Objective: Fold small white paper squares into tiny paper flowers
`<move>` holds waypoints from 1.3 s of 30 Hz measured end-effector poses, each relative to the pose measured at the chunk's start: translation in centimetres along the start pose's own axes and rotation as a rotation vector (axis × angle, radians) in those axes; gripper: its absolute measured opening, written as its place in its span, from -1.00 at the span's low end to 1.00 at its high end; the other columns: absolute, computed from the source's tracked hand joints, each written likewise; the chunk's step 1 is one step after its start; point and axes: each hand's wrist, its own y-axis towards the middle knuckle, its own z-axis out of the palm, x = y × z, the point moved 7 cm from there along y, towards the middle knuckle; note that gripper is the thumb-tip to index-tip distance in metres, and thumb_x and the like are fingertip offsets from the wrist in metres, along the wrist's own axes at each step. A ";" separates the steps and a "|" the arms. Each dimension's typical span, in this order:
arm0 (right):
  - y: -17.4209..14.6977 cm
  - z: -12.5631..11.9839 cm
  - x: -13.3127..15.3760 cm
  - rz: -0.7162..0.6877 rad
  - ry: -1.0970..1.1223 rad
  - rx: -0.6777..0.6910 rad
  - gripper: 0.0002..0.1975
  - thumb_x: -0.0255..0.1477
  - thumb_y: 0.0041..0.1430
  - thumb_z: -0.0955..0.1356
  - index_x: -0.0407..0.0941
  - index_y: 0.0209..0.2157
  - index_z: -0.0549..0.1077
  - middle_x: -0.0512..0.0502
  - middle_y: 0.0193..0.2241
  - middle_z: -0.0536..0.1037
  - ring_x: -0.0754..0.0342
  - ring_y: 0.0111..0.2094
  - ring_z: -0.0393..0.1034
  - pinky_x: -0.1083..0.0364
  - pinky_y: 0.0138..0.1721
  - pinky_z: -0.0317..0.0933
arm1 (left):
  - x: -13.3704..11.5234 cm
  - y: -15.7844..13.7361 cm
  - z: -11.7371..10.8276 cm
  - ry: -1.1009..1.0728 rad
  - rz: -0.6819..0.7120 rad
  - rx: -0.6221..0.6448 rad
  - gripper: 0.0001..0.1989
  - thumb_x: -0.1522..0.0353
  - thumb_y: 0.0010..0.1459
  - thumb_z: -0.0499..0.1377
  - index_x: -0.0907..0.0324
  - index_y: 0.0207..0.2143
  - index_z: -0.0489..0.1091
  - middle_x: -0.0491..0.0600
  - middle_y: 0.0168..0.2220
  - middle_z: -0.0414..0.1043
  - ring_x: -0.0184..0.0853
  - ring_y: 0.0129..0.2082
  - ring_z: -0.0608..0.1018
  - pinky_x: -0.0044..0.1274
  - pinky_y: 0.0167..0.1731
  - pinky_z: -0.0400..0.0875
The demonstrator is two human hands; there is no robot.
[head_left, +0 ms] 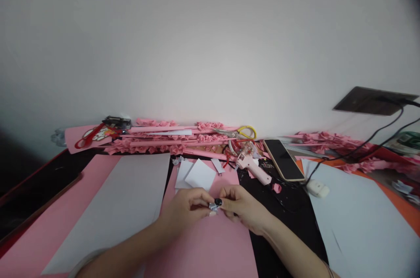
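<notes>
Between my fingertips is a small piece of folded white-blue paper (214, 206), held above a pink sheet (210, 247). My left hand (187, 205) pinches it from the left, thumb and forefinger closed on it. From the right, my right hand (241, 205) grips it too, its dark-nailed thumb on top. Much of the paper is hidden by the fingers. Just beyond my hands lie white paper squares (201, 174), one overlapping another. A pink hot glue gun (254, 168) rests to the right of them.
Scissors with yellow handles (246, 131) lie on pink paper flower stems (164, 140) along the wall. A phone (284, 160) and a white case (317, 188) are at the right, near black cables (356, 153). Large white sheets (354, 221) flank the pink one.
</notes>
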 end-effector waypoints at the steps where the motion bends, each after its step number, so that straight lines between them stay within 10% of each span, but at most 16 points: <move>1: 0.0 0.1 -0.1 0.014 0.022 0.022 -0.65 -0.24 -0.07 0.44 -0.17 -0.56 0.25 0.19 -0.78 0.17 0.32 -0.74 -0.11 0.24 -0.71 -0.31 | 0.1 0.0 0.0 -0.030 -0.007 0.006 -0.89 0.48 -0.13 0.25 0.19 -0.45 0.45 -0.07 -0.42 0.55 -0.30 -0.35 0.55 -0.53 -0.30 0.36; 9: -0.3 1.4 -0.6 0.136 0.271 0.176 -0.67 -0.29 -0.07 0.46 -0.19 -0.52 0.27 0.19 -0.70 0.14 0.36 -0.72 -0.21 0.24 -0.70 -0.39 | 0.7 0.6 0.4 -0.230 -0.033 0.086 -0.78 0.41 -0.21 0.34 0.23 -0.45 0.41 -0.08 -0.48 0.49 -0.35 -0.47 0.51 -0.49 -0.38 0.37; 22: 0.3 -0.4 0.5 -0.076 0.317 -0.060 -0.67 -0.19 0.06 0.36 -0.12 -0.47 0.20 0.15 -0.62 0.14 0.33 -0.70 -0.20 0.25 -0.70 -0.38 | 0.3 0.4 -0.5 -0.242 -0.110 -0.059 -0.72 0.31 -0.21 0.36 0.23 -0.44 0.37 -0.11 -0.48 0.44 -0.40 -0.47 0.47 -0.53 -0.39 0.35; 39: -1.4 0.5 3.4 -0.498 -0.555 -0.300 -0.91 -0.54 -0.04 0.39 -0.15 -0.51 0.38 0.08 -0.59 0.24 0.20 -0.59 0.07 0.20 -0.55 -0.05 | 0.4 0.1 0.0 -0.051 0.047 -0.002 -0.85 0.48 -0.10 0.21 0.19 -0.38 0.42 -0.05 -0.37 0.52 -0.26 -0.29 0.54 -0.51 -0.25 0.37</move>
